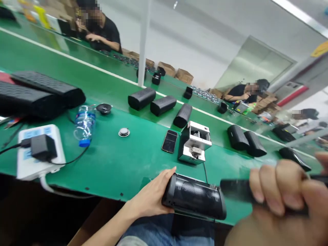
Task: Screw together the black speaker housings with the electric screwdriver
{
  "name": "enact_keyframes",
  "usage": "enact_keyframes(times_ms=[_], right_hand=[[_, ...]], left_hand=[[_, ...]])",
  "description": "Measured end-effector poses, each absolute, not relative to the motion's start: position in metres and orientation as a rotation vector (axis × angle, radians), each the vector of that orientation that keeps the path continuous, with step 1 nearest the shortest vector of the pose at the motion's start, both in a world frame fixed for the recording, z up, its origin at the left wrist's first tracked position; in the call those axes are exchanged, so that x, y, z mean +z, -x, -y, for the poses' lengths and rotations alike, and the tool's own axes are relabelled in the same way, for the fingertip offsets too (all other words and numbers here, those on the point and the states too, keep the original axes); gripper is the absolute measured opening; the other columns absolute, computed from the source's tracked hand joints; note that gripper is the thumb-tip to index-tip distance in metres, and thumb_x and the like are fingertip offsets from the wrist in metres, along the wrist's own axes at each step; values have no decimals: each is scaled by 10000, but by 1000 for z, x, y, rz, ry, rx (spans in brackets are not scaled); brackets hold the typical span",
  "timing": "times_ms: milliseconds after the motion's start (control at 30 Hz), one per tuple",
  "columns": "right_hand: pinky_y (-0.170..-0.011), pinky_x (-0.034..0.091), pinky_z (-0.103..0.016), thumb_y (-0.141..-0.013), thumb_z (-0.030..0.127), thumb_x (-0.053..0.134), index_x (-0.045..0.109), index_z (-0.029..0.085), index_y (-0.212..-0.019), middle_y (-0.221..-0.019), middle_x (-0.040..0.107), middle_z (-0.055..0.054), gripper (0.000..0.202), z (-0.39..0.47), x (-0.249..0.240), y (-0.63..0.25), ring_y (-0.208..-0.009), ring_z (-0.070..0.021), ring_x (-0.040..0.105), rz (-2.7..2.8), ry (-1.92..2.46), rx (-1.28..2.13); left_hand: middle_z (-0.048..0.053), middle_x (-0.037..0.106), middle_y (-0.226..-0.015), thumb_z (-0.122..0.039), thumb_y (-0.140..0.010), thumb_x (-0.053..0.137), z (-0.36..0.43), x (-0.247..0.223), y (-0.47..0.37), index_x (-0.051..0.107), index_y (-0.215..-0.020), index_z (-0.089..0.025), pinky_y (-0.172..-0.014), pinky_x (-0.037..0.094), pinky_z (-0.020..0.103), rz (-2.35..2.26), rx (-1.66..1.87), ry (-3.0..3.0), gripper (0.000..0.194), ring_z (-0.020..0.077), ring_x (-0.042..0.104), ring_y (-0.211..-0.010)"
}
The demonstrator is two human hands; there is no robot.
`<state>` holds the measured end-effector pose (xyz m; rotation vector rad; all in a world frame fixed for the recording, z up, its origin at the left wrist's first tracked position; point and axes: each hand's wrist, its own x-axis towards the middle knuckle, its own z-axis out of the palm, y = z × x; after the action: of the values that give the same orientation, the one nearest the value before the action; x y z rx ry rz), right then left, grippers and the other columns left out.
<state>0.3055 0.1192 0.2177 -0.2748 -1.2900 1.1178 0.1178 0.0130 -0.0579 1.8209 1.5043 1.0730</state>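
Observation:
My left hand [153,194] is closed around one end of a glossy black speaker housing [194,196] at the front edge of the green bench. Close to the camera on the right, my right hand [284,191] is wrapped round what looks like a black electric screwdriver [237,189], smeared by motion. Its front end points left at the right end of the housing; whether they touch I cannot tell. Behind the housing stands a white-and-black screw feeder [196,143], with a phone [169,141] lying to its left.
Left are a water bottle [85,124], a white power strip [41,150] with a black adapter, a loose round speaker driver [104,108], a small round part [124,132] and large black housings [46,92]. Several smaller black housings [142,98] line the back. Co-workers sit across the bench.

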Motion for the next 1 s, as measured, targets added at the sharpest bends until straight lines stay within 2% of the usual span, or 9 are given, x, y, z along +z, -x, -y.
enact_keyframes(times_ms=[67, 133, 333, 500, 800, 1000], right_hand=[[-403, 400, -241, -746, 71, 805, 721, 249, -942, -545, 509, 118, 278, -150, 225, -305, -384, -95, 369, 1191, 320, 924], [-409, 421, -243, -723, 119, 836, 682, 257, -852, -530, 547, 114, 245, -182, 222, -297, -387, -111, 438, 1206, 317, 827], [-416, 492, -266, -816, 259, 899, 668, 251, -834, -509, 558, 108, 232, -233, 195, -264, -375, -126, 515, 1343, 339, 837], [-390, 490, -270, -797, 271, 878, 655, 255, -818, -522, 551, 114, 225, -245, 187, -254, -362, -126, 525, 1339, 417, 875], [-389, 440, -267, -765, 270, 867, 659, 259, -812, -554, 554, 116, 213, -248, 186, -255, -368, -102, 481, 1314, 469, 915], [-394, 417, -263, -777, 265, 878, 663, 264, -825, -503, 531, 126, 221, -230, 196, -265, -362, -106, 459, 1346, 444, 934]], left_hand=[[212, 345, -1905, -203, -732, 1136, -12, -57, -116, -82, -1877, -463, -1386, 478, 739, -1501, 1064, -1830, 1692, 527, 426, -1745], [203, 332, -1920, -165, -752, 1117, -11, -56, -115, -93, -1870, -478, -1398, 450, 764, -1513, 1054, -1831, 1678, 526, 388, -1769], [196, 381, -1889, -97, -747, 1096, -8, -55, -114, -65, -1873, -476, -1389, 467, 756, -1542, 1040, -1809, 1661, 510, 445, -1740], [163, 431, -1856, -105, -741, 1093, -7, -52, -114, -7, -1873, -495, -1369, 515, 711, -1560, 1033, -1759, 1626, 488, 519, -1697], [184, 423, -1855, -98, -729, 1108, -7, -52, -112, -21, -1868, -491, -1365, 509, 731, -1545, 1038, -1779, 1652, 499, 516, -1697], [202, 439, -1837, -143, -755, 1122, -8, -49, -111, -50, -1876, -468, -1364, 502, 743, -1514, 1060, -1822, 1653, 495, 517, -1691]])
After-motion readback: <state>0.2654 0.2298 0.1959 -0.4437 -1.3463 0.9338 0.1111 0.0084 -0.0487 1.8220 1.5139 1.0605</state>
